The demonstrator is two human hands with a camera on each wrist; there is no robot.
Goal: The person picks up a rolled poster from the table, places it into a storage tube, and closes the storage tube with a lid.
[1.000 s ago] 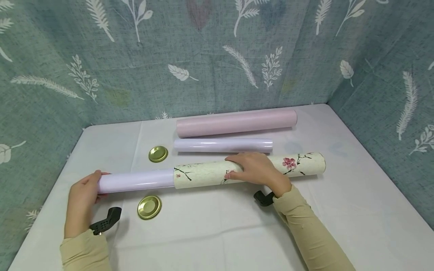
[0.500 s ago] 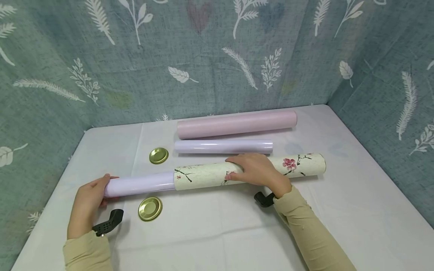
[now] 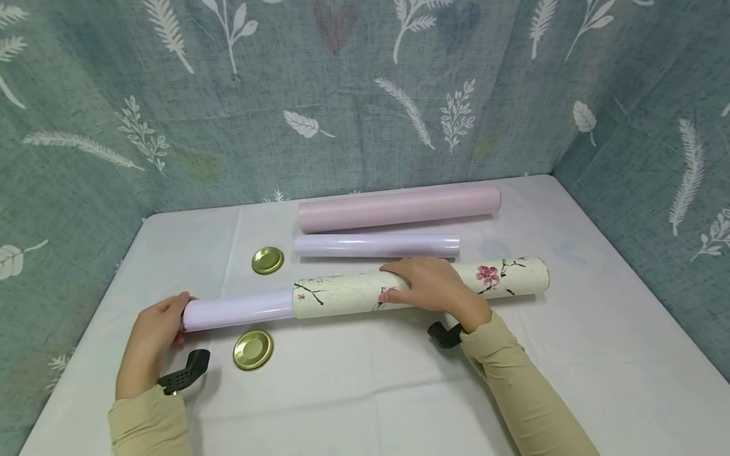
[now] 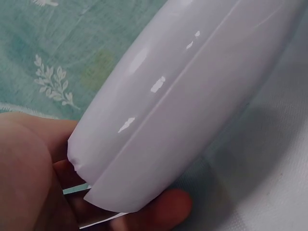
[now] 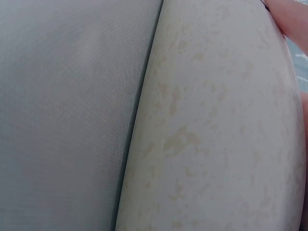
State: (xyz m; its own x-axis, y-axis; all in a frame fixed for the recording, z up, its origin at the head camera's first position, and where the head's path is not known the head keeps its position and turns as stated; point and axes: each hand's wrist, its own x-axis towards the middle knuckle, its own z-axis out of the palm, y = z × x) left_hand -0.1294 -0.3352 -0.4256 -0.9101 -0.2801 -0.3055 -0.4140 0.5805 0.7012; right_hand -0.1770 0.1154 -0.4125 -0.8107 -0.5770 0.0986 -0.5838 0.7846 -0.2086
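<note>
A pale lilac glossy paper roll (image 3: 242, 308) sticks out of the left end of a cream cardboard tube (image 3: 342, 296) printed with plum blossoms. My left hand (image 3: 153, 329) grips the roll's outer end, thumb and fingers around its rim. In the left wrist view the sheet's lengthwise edge shows along the roll (image 4: 173, 115), and the fingers (image 4: 173, 207) curl beneath its end. Over the tube's middle, my right hand (image 3: 430, 285) holds it from above. The right wrist view is mostly filled by the mottled tube (image 5: 216, 120). The roll's inner part is hidden inside the tube.
Two gold round lids lie on the white table, one lid (image 3: 268, 260) behind the roll and another lid (image 3: 253, 349) in front. Behind the tube lie a second lilac roll (image 3: 376, 246) and a pink tube (image 3: 399, 209). A leaf-patterned curtain (image 3: 353, 145) borders the table.
My left hand has moved right, pushing the lilac roll further into the cream tube, so a shorter length shows. The right hand and the tube have stayed in place.
</note>
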